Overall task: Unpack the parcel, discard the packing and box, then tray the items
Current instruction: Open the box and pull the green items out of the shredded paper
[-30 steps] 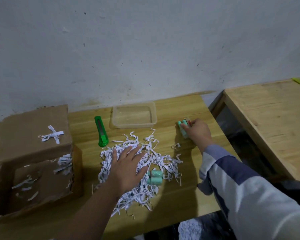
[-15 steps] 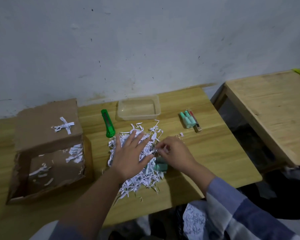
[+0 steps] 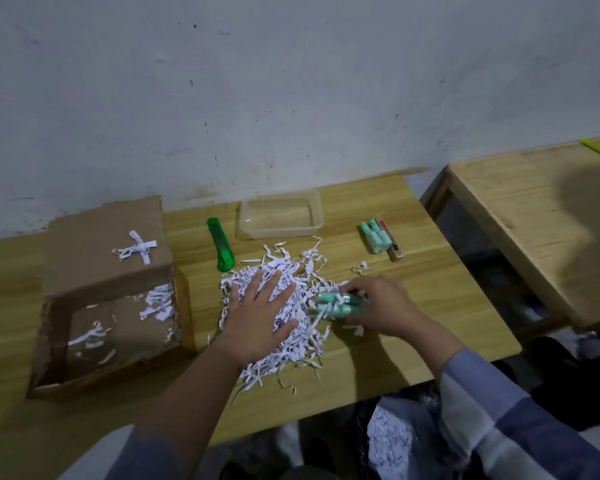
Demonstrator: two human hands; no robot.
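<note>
Nearest you, your left hand [image 3: 260, 318] lies flat, fingers spread, on the shredded paper [image 3: 291, 327]; your right hand [image 3: 374, 308] grips two mint bottles [image 3: 336, 303] at the pile's edge. Strands clinging to them could reach the tray [image 3: 317, 206] beyond, beside the sorted items [image 3: 378, 237] on the worktop [image 3: 447, 306].

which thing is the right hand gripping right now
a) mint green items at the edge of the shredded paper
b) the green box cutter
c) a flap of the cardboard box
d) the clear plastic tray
a: the right hand curls round the mint green items at the edge of the shredded paper, while the box cutter, tray and cardboard box lie untouched.
</note>
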